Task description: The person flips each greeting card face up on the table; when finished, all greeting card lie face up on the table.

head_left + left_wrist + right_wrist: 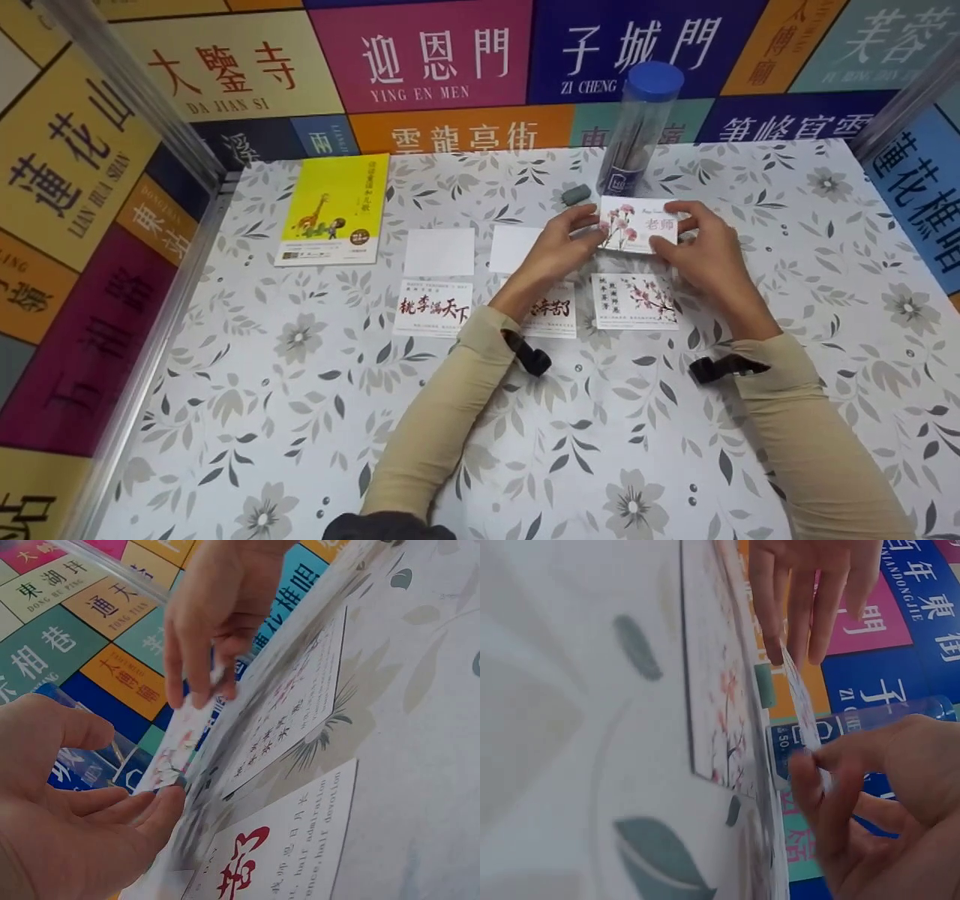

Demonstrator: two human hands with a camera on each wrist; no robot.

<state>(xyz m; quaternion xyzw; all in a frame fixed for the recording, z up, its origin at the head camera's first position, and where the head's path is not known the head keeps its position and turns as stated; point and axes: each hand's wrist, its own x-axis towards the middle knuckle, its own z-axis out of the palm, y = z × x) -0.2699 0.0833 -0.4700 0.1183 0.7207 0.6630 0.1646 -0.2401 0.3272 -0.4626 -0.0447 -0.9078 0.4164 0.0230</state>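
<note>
- Spreading beneath everything, the floral table bears two rows of cards, a layout that looks nearly complete.
- Well apart at the far left lies the yellow book, seemingly outside this work.
- Upright just behind the flower card stands the tube.
- The right hand pinches the flower card's right edge between thumb and fingers.
- The left hand is loosely spread, thumb parted from fingers, its fingertips at the card's left edge without a firm hold.
- Done, as it appears: the left card, middle card and right card lie flat in the near row, two plain white cards in the far one.
- Left: the flower card, tilted up at the far row's right end, is not yet flat; whether it touches the cloth is hard to tell.
- Smallest, the grey lump sits near the tube's base.
</note>
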